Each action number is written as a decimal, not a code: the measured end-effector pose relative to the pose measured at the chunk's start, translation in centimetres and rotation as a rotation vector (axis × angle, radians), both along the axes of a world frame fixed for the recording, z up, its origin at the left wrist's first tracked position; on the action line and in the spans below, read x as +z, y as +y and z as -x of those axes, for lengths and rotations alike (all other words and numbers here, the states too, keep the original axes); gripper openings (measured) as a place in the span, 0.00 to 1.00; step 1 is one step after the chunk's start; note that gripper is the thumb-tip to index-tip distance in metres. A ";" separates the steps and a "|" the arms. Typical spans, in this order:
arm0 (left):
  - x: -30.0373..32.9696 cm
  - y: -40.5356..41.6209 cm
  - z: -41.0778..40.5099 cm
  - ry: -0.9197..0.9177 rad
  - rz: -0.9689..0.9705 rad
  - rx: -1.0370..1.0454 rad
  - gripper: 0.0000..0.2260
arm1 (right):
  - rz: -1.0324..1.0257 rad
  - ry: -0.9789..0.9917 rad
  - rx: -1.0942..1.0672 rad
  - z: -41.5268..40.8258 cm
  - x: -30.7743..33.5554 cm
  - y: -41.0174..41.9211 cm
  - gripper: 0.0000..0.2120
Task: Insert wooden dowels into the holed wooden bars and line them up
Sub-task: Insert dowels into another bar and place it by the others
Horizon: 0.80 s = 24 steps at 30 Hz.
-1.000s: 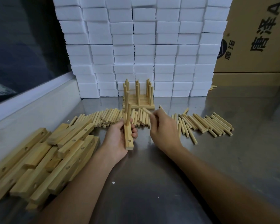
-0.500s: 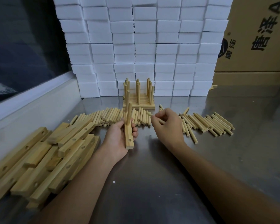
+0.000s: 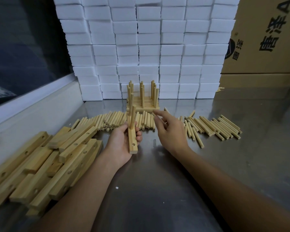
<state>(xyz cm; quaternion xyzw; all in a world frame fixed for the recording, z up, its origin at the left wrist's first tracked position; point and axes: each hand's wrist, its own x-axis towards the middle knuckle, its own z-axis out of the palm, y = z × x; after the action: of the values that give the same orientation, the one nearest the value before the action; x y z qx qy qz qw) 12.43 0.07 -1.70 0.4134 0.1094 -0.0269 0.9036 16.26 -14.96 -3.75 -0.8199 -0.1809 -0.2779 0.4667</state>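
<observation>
My left hand [image 3: 122,141] grips a holed wooden bar [image 3: 132,140] that points away from me, with two dowels [image 3: 132,114] standing upright in its far holes and one near hole empty. My right hand [image 3: 170,129] hovers to the right of it with fingers spread and nothing in them, over a row of loose dowels [image 3: 117,120]. More loose dowels [image 3: 213,127] lie to the right. Behind them, several finished bars with upright dowels [image 3: 143,102] stand side by side.
A heap of holed wooden bars [image 3: 45,166] lies at the left on the metal table [image 3: 157,190]. A wall of white foam blocks [image 3: 146,47] stands at the back, with a cardboard box [image 3: 264,41] at the back right and a raised ledge [image 3: 32,104] along the left.
My right hand held a dowel by the bar a second ago; now it is empty, fingers spread, lifted slightly toward the dowel row. The left hand keeps the bar in place.
</observation>
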 end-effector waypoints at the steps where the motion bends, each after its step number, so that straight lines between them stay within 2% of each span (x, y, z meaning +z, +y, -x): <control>1: 0.0 0.0 0.0 0.001 0.001 0.000 0.14 | -0.002 -0.011 -0.004 0.1 0.1 0.0 0.13; 14: -0.2 0.1 0.0 -0.005 -0.001 -0.003 0.14 | -0.001 -0.037 -0.050 0.4 0.2 0.1 0.10; 19: -0.2 0.2 0.0 -0.002 -0.003 -0.004 0.15 | -0.063 -0.002 -0.027 0.2 0.2 0.0 0.01; 24: -0.2 0.3 -0.2 0.005 -0.004 -0.026 0.14 | -0.234 0.143 0.085 0.2 0.5 -0.1 0.09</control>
<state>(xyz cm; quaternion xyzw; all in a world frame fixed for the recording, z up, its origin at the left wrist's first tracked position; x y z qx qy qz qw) 12.59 0.35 -1.94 0.4163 0.1062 -0.0393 0.9021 16.09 -15.04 -3.28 -0.7690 -0.1483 -0.2181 0.5823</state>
